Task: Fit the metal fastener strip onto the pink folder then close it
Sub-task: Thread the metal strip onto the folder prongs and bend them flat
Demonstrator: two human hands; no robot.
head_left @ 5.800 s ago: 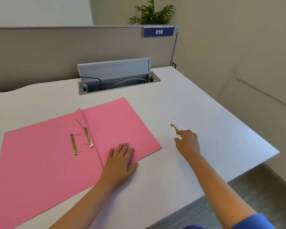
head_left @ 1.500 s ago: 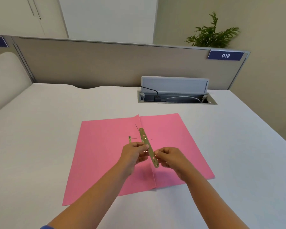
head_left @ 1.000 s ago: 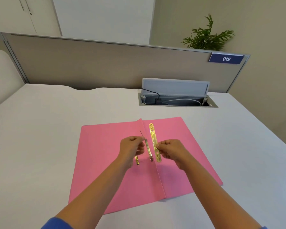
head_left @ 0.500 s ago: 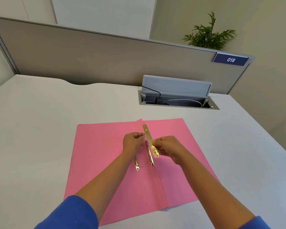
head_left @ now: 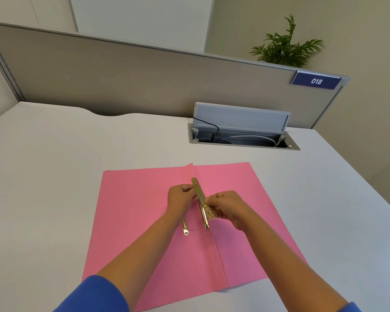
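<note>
The pink folder (head_left: 140, 212) lies open and flat on the white desk. A gold metal fastener strip (head_left: 200, 193) is held tilted just above the folder's centre fold. My right hand (head_left: 229, 207) pinches its lower part and my left hand (head_left: 181, 199) pinches its upper middle. Under the hands, two more gold fastener pieces lie on the folder: one (head_left: 185, 228) left of the fold, partly hidden by my left wrist, and one (head_left: 204, 218) along the fold.
An open cable hatch (head_left: 243, 136) with a raised lid and cords sits in the desk behind the folder. A grey partition (head_left: 122, 77) with a blue "018" sign (head_left: 316, 81) closes off the back. The desk edge runs along the right.
The camera view has shifted slightly. The held strip stays above the fold with both hands pinching it; its tilt and place have hardly changed over the last half second.
</note>
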